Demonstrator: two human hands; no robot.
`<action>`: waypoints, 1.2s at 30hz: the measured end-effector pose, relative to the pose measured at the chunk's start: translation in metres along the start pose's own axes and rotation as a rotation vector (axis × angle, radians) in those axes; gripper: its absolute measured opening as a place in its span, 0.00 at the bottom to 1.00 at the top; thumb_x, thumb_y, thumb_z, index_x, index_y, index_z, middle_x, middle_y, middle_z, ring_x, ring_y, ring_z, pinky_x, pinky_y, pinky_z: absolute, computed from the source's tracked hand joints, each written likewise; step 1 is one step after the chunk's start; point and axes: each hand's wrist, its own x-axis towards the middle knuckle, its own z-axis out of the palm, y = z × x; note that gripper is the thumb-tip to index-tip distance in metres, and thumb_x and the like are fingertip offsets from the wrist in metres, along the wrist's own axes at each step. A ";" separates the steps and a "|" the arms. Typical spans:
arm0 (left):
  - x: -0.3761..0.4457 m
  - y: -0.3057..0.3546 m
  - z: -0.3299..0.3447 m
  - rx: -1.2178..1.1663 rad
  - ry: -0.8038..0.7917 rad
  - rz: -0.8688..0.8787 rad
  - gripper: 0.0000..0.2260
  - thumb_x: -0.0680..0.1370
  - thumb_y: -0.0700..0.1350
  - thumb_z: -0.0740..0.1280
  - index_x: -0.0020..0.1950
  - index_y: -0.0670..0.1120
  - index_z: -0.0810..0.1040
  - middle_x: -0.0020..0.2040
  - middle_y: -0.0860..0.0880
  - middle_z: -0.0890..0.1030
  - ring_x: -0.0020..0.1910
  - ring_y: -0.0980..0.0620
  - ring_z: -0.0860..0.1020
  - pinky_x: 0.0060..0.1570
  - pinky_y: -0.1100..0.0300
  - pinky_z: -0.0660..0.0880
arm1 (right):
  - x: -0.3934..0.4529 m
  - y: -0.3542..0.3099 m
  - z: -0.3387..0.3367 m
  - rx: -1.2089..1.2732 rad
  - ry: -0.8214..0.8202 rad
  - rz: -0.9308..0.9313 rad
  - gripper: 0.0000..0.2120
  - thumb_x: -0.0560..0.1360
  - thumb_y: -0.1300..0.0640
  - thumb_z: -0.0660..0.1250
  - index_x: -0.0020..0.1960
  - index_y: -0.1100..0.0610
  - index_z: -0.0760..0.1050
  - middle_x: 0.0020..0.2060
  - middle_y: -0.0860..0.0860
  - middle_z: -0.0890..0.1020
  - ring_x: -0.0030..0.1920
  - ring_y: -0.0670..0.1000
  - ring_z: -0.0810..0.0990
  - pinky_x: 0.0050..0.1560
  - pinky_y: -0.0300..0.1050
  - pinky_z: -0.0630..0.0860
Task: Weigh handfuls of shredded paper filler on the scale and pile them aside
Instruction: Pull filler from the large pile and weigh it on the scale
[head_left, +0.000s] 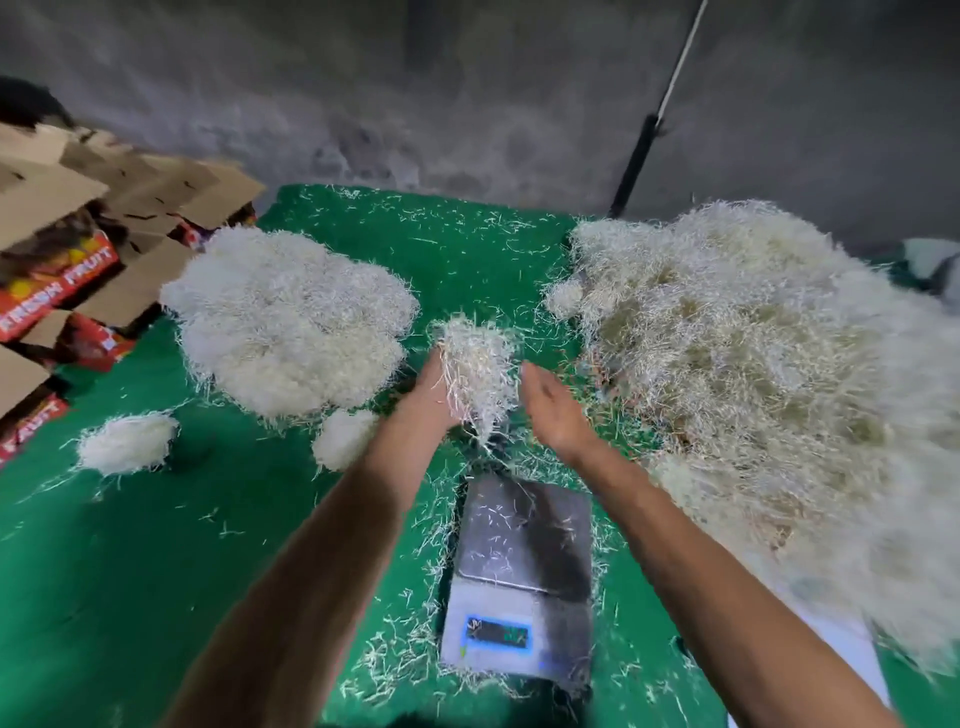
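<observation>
Paper-filler handful is gripped by L hand; R hand is held open beside it. Scale pan is edged w/ loose shreds. Four filler piles counted: one big at right, three at left.

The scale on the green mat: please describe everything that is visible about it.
The scale is a small, flat digital one with a grey body, lying on the green mat between the person's forearms. Its top is a square, shiny metal platform with only a few loose paper shreds on it; no handful lies there. At its near edge a dark display with a blue frame is lit, but the digits are too blurred to read. Scattered shreds ring its base. Neither of the hands touches it.
</observation>
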 end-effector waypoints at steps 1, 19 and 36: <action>-0.006 0.000 0.006 -0.021 -0.043 -0.025 0.24 0.87 0.53 0.51 0.82 0.43 0.57 0.81 0.43 0.59 0.79 0.42 0.60 0.76 0.46 0.61 | -0.011 -0.012 0.008 0.356 -0.088 0.133 0.35 0.84 0.35 0.48 0.80 0.60 0.60 0.76 0.66 0.65 0.75 0.68 0.65 0.72 0.66 0.66; 0.013 -0.158 -0.115 0.838 0.066 0.179 0.14 0.84 0.44 0.63 0.70 0.47 0.75 0.60 0.51 0.80 0.45 0.53 0.79 0.46 0.57 0.80 | -0.090 0.085 0.014 -0.392 -0.031 0.016 0.39 0.78 0.26 0.55 0.78 0.52 0.64 0.69 0.58 0.77 0.58 0.53 0.81 0.58 0.56 0.78; -0.042 -0.304 -0.219 1.745 0.251 0.422 0.27 0.85 0.54 0.45 0.84 0.48 0.49 0.83 0.46 0.49 0.82 0.47 0.45 0.80 0.45 0.47 | -0.208 0.286 0.078 -0.744 0.168 0.325 0.32 0.84 0.41 0.36 0.83 0.54 0.36 0.82 0.50 0.35 0.81 0.52 0.31 0.81 0.56 0.36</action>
